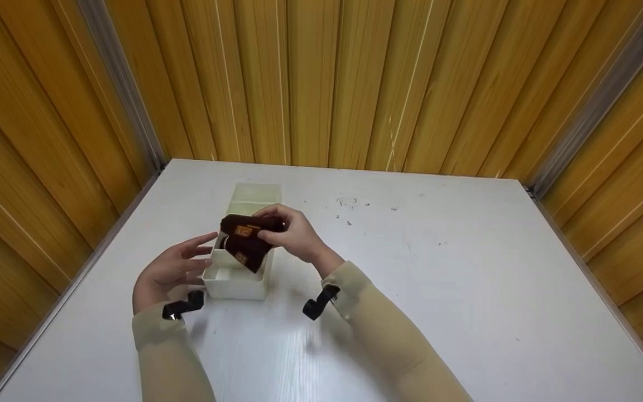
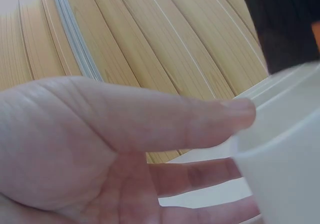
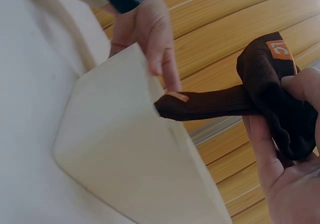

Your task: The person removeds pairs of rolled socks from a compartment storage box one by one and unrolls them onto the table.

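Observation:
Dark brown socks with orange "LC" labels hang over a long white box with compartments. My right hand pinches them between thumb and fingers at their right end. In the right wrist view, one part of the socks droops across the box rim while the rest bunches in the hand. At the box's left side is my left hand, fingers spread and fairly straight. Its thumb reaches the rim corner in the left wrist view, with the other fingertips close against the wall.
The box stands on a white table, left of the middle, its far compartment pointing to the back. Yellow wood-look panels rise behind the table and at both sides. Small dark marks dot the tabletop right of the box.

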Tool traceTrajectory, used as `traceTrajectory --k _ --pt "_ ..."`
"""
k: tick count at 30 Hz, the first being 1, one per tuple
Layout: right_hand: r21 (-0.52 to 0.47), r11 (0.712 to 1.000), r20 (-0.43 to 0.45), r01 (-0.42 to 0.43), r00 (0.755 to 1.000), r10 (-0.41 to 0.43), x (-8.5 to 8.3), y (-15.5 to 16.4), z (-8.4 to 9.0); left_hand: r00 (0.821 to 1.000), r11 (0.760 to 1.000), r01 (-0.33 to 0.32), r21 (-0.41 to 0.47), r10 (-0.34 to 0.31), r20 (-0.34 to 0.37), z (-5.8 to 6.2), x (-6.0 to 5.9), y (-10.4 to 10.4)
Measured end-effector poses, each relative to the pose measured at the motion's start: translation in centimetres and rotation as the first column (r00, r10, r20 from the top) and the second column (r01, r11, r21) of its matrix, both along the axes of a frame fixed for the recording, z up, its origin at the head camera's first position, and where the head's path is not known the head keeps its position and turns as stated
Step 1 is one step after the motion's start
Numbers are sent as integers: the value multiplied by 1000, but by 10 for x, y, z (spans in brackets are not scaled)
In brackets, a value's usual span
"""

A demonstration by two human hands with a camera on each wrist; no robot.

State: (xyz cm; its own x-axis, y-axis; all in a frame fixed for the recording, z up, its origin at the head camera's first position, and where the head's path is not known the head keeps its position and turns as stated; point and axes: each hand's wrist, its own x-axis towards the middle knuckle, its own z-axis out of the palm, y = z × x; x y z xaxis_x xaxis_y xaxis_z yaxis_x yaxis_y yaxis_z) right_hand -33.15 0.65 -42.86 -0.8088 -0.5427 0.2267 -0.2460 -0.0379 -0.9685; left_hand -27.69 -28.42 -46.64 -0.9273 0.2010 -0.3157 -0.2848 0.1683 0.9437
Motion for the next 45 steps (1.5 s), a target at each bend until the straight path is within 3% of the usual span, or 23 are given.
traceTrajectory --k 7,12,20,25,29,34,37,42,45 --pt "-88 996 58 -34 998 39 4 23 12 1000 1000 2 -22 -3 -9 -1 -2 -1" --pt "-62 998 59 -28 998 32 7 49 10 1000 1000 5 -29 -5 -5 -1 -4 0" --pt "48 999 73 -22 997 18 11 95 -1 1000 1000 -4 -24 4 -3 2 0 0" --pt "102 994 128 -42 991 28 11 116 -12 1000 999 -8 -44 8 -10 3 2 -4" --pt "134 990 197 -50 980 22 6 131 -24 1000 999 -5 -48 4 -17 3 3 -5" --pt "183 983 258 3 965 -51 -6 149 -43 1000 999 9 -54 -11 -24 3 2 -3" --pt "226 973 227 52 968 -104 -14 159 -53 1000 999 12 -51 -13 -29 5 3 -2" --pt "344 929 54 136 985 -164 -24 171 -66 999 998 20 -52 -22 -41 7 3 -3" --pt "390 906 -7 163 985 -174 -25 173 -69 998 998 24 -64 -27 -49 6 4 -3"
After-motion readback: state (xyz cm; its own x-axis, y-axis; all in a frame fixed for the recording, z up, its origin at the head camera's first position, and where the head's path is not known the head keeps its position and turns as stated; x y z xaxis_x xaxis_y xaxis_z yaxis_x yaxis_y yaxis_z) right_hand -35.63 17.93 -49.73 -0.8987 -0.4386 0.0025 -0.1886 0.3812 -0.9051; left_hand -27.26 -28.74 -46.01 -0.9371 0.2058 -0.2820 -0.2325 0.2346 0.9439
